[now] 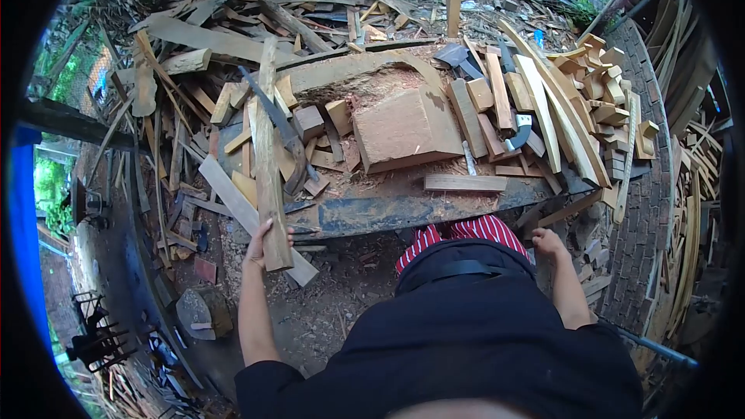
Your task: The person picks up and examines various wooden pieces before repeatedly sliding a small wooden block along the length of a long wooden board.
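My left hand (268, 245) grips the near end of a long wooden plank (268, 155), fingers wrapped round its edge. The plank points away from me across the workbench's left side. Beneath it, a paler board (233, 192) sticks out past the bench edge. Just right of the plank lies a long dark-bladed tool (275, 118) with a curved wooden handle, perhaps a saw. My right hand (549, 241) hangs beside my body near the bench's front edge, its fingers curled with nothing visible in them. A big wooden block (407, 130) sits mid-bench among shavings.
Cut wood pieces crowd the workbench (365, 213). A tool with a blue and white handle (519, 133) lies right of the block, near a narrow metal tool (469, 158). Curved pieces (609, 81) are stacked at right. Scrap wood (225, 31) is heaped behind; a stump (203, 313) stands lower left.
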Demonstrator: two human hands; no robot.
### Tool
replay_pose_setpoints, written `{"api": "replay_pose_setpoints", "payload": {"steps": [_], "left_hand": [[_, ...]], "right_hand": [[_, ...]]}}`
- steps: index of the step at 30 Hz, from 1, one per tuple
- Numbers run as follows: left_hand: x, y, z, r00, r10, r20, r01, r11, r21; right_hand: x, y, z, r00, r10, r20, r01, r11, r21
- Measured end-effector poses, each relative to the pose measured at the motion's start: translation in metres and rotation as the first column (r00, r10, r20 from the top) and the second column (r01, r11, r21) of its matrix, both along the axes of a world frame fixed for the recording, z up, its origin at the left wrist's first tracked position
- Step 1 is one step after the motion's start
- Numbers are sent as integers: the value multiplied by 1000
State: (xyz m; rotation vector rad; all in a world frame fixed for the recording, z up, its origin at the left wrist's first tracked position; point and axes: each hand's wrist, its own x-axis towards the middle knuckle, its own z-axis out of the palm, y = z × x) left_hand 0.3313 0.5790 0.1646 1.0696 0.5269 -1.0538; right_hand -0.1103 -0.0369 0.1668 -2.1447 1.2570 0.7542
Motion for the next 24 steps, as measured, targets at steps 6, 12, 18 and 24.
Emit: {"api": "replay_pose_setpoints", "payload": {"steps": [6,12,18,24], "left_hand": [[0,-51,19,987,88,133,-38,938,-344],[41,-70,67,947,311,77,-242,853,-463],[36,-26,86,945,259,199,-133,862,-490],[26,-44,145,920,115,374,-21,969,-247]], "right_hand": [[39,-6,0,965,177,193,-161,982,-96],[31,0,-7,994,89,58,-88,996,-14],[-18,22,-29,992,-123,18,122,991,50],[-49,18,-48,984,-71,-162,104,973,207]]}}
